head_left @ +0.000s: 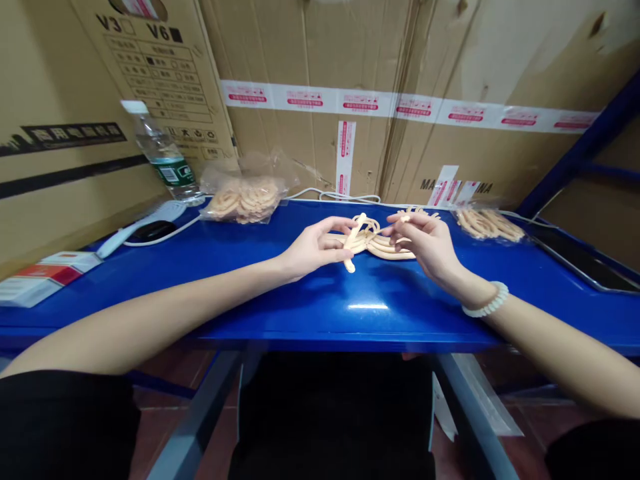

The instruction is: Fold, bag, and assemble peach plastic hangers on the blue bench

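My left hand [320,248] grips a short, pale beige stick-like piece [355,243] between thumb and fingers, tilted over a bundle of beige cord-like strands [391,249]. The bundle lies on the blue table and looks drawn in at its middle, with loops to the left and strands running right. My right hand [423,240] is closed above the right part of the bundle, its fingertips pinched together. A thin strand seems to run from them toward the middle of the bundle. A small pale bit shows at the right fingers, too small to name. Loose strand ends [417,212] show behind that hand.
On the blue table [300,307], a clear bag of beige coils [245,200] and a water bottle [167,160] stand back left. Another bagged bundle [490,223] and a dark tablet-like slab [585,257] lie right. Far left is a small box [47,277]. Cardboard [310,153] walls the back.
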A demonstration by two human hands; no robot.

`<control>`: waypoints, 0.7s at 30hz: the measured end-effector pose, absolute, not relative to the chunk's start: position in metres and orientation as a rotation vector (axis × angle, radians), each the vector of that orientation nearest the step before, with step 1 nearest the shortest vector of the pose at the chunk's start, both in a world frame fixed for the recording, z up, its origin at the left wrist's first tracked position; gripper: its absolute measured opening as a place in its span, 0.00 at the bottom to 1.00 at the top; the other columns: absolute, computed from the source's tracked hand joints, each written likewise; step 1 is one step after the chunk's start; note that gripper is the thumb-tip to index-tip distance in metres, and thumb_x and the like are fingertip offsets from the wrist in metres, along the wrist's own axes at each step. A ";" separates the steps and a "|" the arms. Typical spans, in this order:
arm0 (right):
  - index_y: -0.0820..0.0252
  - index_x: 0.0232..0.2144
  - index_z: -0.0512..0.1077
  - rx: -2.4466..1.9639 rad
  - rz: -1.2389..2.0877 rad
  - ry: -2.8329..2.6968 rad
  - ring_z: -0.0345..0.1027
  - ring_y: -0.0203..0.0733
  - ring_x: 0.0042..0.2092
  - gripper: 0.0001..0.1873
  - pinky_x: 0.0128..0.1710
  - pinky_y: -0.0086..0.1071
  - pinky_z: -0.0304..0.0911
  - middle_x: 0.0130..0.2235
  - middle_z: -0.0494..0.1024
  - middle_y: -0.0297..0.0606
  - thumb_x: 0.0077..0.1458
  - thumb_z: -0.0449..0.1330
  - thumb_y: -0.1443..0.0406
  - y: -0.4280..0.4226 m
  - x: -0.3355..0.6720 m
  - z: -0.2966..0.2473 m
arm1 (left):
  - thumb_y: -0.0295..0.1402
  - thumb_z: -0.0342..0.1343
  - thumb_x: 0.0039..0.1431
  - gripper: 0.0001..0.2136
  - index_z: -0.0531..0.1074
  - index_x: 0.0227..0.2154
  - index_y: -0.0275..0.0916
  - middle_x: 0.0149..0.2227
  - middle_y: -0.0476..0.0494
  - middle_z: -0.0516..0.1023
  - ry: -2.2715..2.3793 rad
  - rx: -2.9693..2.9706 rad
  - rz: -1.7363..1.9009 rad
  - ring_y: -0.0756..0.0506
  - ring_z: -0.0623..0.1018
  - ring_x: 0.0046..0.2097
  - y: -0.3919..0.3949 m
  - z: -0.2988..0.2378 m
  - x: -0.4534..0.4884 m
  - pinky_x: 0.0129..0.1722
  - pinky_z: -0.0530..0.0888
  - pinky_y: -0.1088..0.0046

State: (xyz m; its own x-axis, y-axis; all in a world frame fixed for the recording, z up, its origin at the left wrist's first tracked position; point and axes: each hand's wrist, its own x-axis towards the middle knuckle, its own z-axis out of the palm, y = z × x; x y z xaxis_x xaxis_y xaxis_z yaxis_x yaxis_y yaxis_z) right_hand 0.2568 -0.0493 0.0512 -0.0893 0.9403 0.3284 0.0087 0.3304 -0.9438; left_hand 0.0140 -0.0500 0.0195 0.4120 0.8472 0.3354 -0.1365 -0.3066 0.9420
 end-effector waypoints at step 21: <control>0.61 0.30 0.76 -0.860 1.411 -1.494 0.78 0.38 0.36 0.18 0.42 0.34 0.76 0.36 0.81 0.36 0.40 0.80 0.62 -0.054 0.249 0.037 | 0.32 0.68 0.49 0.15 0.65 0.21 0.38 0.30 0.49 0.73 0.691 1.695 1.317 0.49 0.75 0.35 -0.058 0.008 0.022 0.38 0.72 0.72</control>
